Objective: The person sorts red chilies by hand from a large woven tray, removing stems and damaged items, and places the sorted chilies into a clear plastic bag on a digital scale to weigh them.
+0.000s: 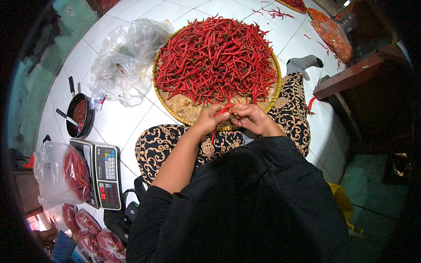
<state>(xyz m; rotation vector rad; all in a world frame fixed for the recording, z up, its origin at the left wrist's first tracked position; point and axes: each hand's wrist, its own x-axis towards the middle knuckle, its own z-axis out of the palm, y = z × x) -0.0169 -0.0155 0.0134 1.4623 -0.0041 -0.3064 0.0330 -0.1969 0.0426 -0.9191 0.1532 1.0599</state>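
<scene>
A heap of red chilies point(213, 59) with green stems fills a round woven bamboo tray point(179, 107) with a yellow-bound rim. Over the tray's near edge, my left hand point(209, 119) holds a few red chilies point(225, 109) between thumb and fingers, one of them hanging below the palm. Close beside it on the right, my right hand point(251, 117) has its fingers curled at the stem ends of those chilies. Its fingertips are partly hidden, so whether it grips a stem cannot be told.
Clear plastic bags point(131, 49) lie left of the tray. Further left are a black pan point(88, 115) with red contents and a digital scale point(107, 164) bearing a bag of chilies point(76, 171). Several filled bags point(88, 227) sit below. A wooden furniture edge point(352, 77) juts in at right.
</scene>
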